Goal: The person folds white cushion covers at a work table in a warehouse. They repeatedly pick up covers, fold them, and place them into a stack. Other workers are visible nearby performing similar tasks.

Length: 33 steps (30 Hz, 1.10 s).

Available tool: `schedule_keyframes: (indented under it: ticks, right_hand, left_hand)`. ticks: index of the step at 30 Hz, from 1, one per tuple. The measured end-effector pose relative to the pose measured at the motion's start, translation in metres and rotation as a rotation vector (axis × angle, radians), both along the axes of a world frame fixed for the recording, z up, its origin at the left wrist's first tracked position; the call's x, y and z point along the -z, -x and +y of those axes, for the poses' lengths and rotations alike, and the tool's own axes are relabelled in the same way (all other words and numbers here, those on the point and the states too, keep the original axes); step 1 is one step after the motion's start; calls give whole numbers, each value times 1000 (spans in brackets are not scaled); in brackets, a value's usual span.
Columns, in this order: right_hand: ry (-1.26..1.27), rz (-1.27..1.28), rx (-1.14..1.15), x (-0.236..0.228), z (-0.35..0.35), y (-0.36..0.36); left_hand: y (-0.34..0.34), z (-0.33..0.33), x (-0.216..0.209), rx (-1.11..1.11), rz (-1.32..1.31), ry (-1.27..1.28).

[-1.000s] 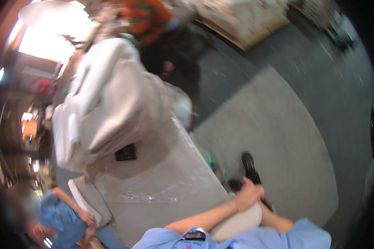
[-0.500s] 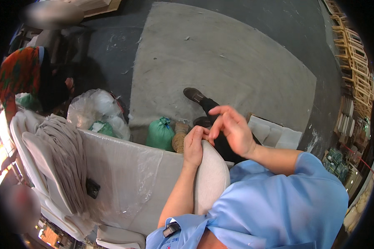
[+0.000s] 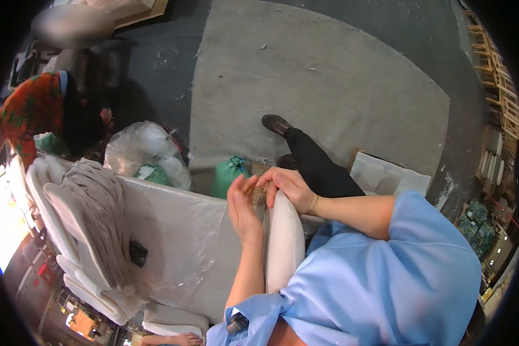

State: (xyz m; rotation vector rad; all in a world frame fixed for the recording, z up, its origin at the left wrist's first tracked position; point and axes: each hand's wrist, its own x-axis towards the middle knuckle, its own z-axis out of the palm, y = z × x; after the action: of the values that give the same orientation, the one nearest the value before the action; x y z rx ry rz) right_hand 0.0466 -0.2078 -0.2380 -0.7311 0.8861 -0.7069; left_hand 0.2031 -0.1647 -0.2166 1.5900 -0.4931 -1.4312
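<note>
At one pale cushion [image 3: 285, 245], two hands [image 3: 293, 189] [image 3: 244, 212].

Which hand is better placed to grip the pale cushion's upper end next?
Right hand, likely: it curves over the pale cushion at that end; the left hand is open beside it.

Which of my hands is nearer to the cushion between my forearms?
Right. Your right hand curls over the far end of the cushion; your left hand is open, just to its left.
</note>
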Motion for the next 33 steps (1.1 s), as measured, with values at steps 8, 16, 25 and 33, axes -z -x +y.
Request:
schedule_keyframes:
  ticks: [8, 16, 25, 33]
  right_hand:
    - [-307, -35, -108, 60, 17, -7]
    - [91, -38, -149, -19, -25, 23]
    - [124, -14, -663, -43, -48, -1]
    - [1718, 65, -1663, -198, 27, -72]
  left_hand:
    - [-46, 107, -121, 387, -57, -504]
    - [-40, 180, -187, 209, -144, -649]
    - [-56, 358, -142, -705, 149, -392]
    - [-31, 365, -94, -1247, 358, -65]
